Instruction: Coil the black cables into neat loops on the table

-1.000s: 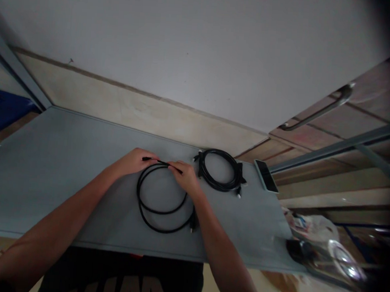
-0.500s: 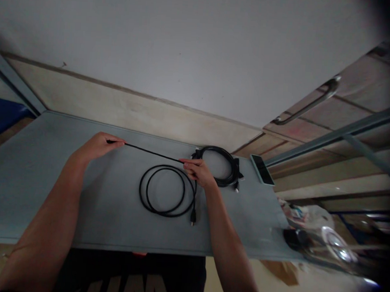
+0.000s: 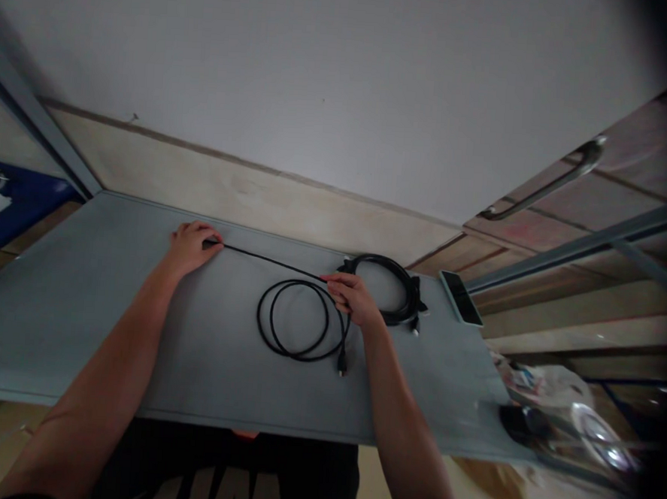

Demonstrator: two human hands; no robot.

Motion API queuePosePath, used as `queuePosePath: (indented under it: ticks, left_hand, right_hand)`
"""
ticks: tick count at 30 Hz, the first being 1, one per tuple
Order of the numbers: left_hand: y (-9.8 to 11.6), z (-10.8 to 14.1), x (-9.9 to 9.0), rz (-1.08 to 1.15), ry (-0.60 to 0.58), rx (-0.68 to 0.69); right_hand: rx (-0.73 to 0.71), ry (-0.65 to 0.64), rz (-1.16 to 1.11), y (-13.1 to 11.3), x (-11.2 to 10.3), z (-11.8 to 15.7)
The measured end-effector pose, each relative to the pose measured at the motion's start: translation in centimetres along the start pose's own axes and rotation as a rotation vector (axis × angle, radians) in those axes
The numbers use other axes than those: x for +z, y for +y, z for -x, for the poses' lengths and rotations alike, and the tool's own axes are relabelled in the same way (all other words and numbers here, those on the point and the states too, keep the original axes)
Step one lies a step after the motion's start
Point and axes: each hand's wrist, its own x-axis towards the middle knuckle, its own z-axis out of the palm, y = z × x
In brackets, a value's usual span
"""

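Observation:
A thin black cable [image 3: 270, 261] runs straight between my two hands, just above the grey shelf top. My left hand [image 3: 190, 245] pinches its end at the left, near the back edge, and the fingers cover most of that end. My right hand [image 3: 352, 296] grips the same cable further right between thumb and fingers. From there it falls into loose round loops lying on the surface, and its plug [image 3: 342, 364] points toward me. Behind my right hand lies a second, thicker coil of black cable [image 3: 407, 284] with its connectors showing.
A phone [image 3: 461, 298] lies at the right end of the grey shelf [image 3: 218, 378]. Past that end are a dark object [image 3: 520, 424], plastic bags and a metal handle [image 3: 546, 183]. A pale wall panel rises behind; grey metal posts stand at both sides.
My left hand has turned, its fingers now curled over the cable end and lower toward the shelf. The cable stays stretched between both hands. The whole view has shifted slightly.

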Motion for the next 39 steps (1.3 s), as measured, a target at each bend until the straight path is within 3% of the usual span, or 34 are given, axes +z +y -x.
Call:
queuePosePath:
  ticks: [5,11,17,22,26,31,35,39]
  left_hand:
    - [3.7,1.0,1.2,-0.084,0.025,0.089]
    - [4.7,1.2,2.0,-0.074,0.019,0.146]
    - [7.8,1.4,3.2,0.304,-0.184,0.375]
    - [9.7,2.0,2.8,0.404,-0.223,0.346]
    - [9.0,1.5,1.6,0.388,-0.183,0.287]
    - [6.3,0.5,-0.3,0.375,-0.05,0.114]
    - [4.2,0.2,-1.6,0.343,0.076,-0.087]
    - [2.7,0.0,-2.3,0.258,0.143,-0.17]
  right_hand:
    - [-0.019,0.032,0.001,-0.4,0.8,0.1]
    - [-0.006,0.026,-0.006,-0.7,1.0,0.3]
    - [-0.033,0.015,-0.036,-0.2,2.4,0.2]
    - [-0.031,-0.021,-0.042,-0.1,2.6,0.1]
    - [-0.029,-0.002,-0.065,-0.3,1.7,-0.2]
    - [-0.056,0.083,-0.117,-0.8,-0.3,0.1]
    - [-0.147,0.141,-0.199,-1.2,-2.0,0.4]
    - [-0.277,0.12,-0.306,-1.7,-3.3,0.4]
